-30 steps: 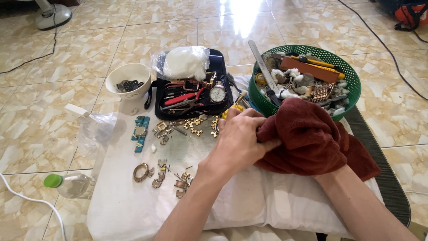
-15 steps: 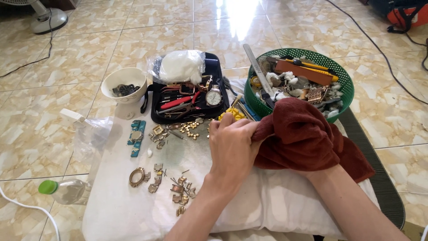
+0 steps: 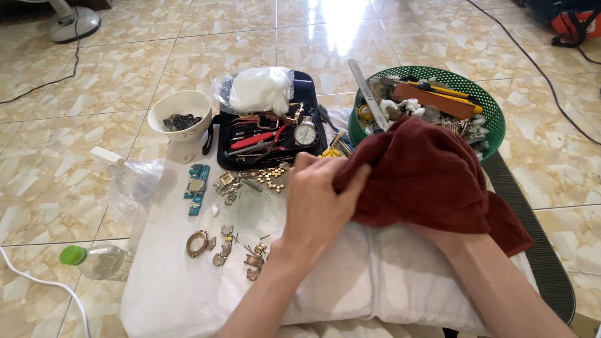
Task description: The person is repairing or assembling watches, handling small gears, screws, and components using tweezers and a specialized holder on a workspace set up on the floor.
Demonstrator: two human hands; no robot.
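On the white pillow (image 3: 188, 294), at nine o'clock from our left hand (image 3: 316, 203), lie gold watch parts (image 3: 220, 247). The left hand's fingers (image 3: 350, 184) are pressed together, pinching the near edge of the dark red cloth (image 3: 432, 178), which spreads away toward three o'clock. Our right hand (image 3: 438, 235) is buried under the cloth; we cannot tell how its fingers stand. At one o'clock sits the green basket (image 3: 494, 122).

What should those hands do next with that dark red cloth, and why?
Probably keep rubbing whatever the cloth wraps: the left hand pinches the dark red cloth bunched over the covered right hand, and the wrapped item is hidden, so nothing looks ready to set down.
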